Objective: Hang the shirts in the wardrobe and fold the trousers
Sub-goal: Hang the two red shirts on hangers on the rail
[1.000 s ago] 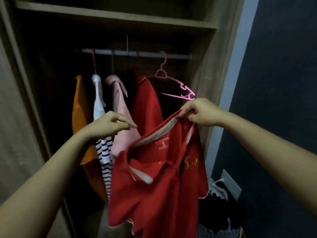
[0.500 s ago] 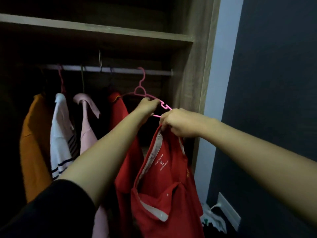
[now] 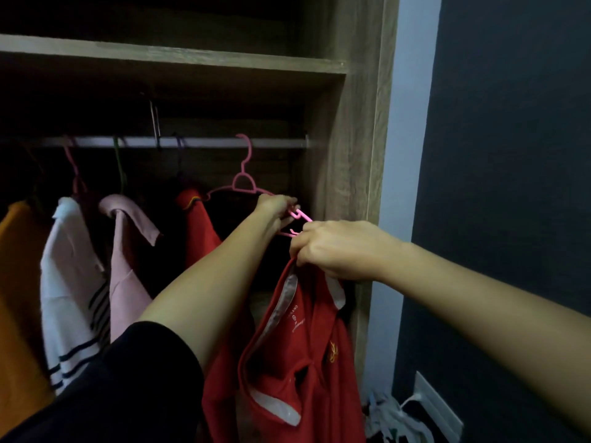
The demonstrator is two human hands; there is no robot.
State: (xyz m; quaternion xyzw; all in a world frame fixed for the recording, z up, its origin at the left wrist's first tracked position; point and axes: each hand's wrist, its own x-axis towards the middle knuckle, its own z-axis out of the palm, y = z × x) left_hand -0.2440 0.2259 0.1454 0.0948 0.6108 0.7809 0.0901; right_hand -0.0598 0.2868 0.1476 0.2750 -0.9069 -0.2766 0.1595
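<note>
Left hand (image 3: 275, 210) grips hanger (image 3: 244, 183), right hand (image 3: 335, 251) shirt (image 3: 297, 362).

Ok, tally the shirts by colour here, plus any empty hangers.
Orange shirt: 1
White striped shirt: 1
Pink shirt: 1
Red: 2, hanging red shirt and held red shirt
Empty pink hanger: 1
Total: 6

Silver metal rail (image 3: 208, 142) spans the wood-grain wardrobe (image 3: 351, 155) beneath a wooden shelf (image 3: 172, 55). Hung on it, from 9 o'clock toward 3 o'clock: orange garment (image 3: 16, 282), white navy-striped shirt (image 3: 70, 282), pale pink shirt (image 3: 124, 251), red shirt (image 3: 198, 225), pink plastic hanger (image 3: 244, 183).
</note>
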